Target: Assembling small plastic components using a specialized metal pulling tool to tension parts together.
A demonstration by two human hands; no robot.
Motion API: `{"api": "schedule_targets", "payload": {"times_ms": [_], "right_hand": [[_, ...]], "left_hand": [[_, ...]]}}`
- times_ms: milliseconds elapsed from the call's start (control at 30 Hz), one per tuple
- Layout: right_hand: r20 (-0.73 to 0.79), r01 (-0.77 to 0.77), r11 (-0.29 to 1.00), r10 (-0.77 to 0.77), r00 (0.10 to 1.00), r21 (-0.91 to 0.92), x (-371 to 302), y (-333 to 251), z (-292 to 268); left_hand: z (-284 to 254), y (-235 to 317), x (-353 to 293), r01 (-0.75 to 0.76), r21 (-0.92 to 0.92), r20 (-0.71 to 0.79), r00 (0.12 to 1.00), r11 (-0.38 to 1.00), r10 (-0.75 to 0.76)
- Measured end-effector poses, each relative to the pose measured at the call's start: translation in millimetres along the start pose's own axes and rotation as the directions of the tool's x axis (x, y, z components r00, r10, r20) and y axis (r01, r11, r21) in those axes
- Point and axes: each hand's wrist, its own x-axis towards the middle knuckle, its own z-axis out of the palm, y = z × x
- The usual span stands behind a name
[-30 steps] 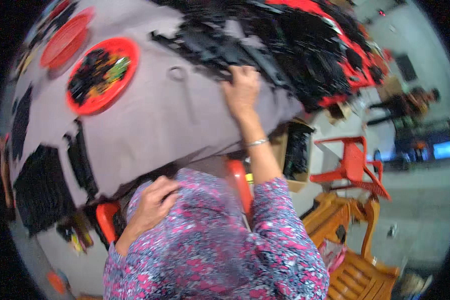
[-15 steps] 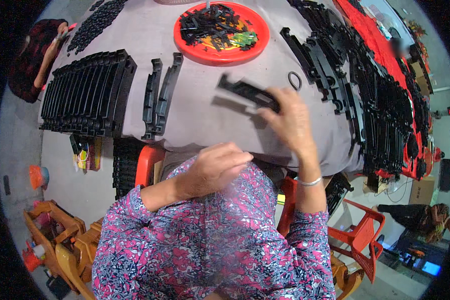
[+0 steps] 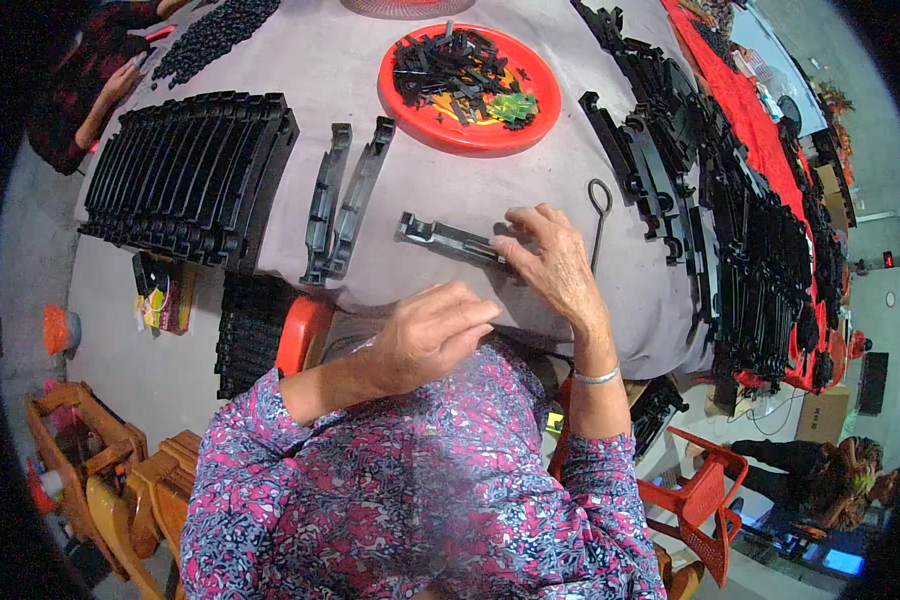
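A long black plastic part (image 3: 450,240) with notched ends lies on the grey cloth in front of me. My right hand (image 3: 558,268) curls over its right end, thumb and fingers gripping it. Nearer my body, my left hand (image 3: 435,328) hovers at the table's front edge, fingers bent and pressed together; whatever they hold, if anything, is hidden. Left of the part, two similar black parts (image 3: 348,205) lie side by side. Beyond it a red round tray (image 3: 470,143) holds small black strips and a few green and yellow pieces.
A tight row of black parts (image 3: 185,180) fills the left side, with small black pieces (image 3: 215,42) behind it. A looped black tool (image 3: 599,200) lies right. More black parts (image 3: 760,270) pile on the right near red cloth (image 3: 735,90). Another person's arm (image 3: 100,110) is far left.
My right hand has brought the black part down from above the table onto the cloth and moved slightly left. My left hand stays almost in place. The view has shifted a little.
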Motion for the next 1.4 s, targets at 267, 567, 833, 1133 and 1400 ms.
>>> {"api": "schedule_targets", "payload": {"times_ms": [267,567,833,1133,1400], "right_hand": [[-0.066,-0.206,0.971,0.215,0.974,0.123,-10.7,17.8,6.4],[-0.531,-0.385,0.895,0.217,0.819,-0.227,-32.7,64.4,-13.8],[-0.455,-0.451,0.847,0.296,0.840,-0.282,-34.5,76.8,-17.5],[-0.363,-0.499,0.840,0.406,0.839,-0.214,-43.9,75.6,-29.9],[-0.266,-0.561,0.814,0.513,0.816,-0.153,-54.9,66.9,-40.8]], "left_hand": [[-6.1,-1.1,0.8,0.021,0.034,0.009,1.000,0.999,-0.022],[-20.2,-13.3,21.0,0.042,0.447,-0.138,0.990,0.894,0.022],[-14.7,-34.4,29.1,0.083,0.643,-0.037,0.996,0.762,-0.076],[-11.1,-45.4,22.3,0.080,0.657,0.030,0.991,0.749,-0.132],[-2.3,-45.7,19.2,0.027,0.597,0.056,0.996,0.802,-0.075]]}}
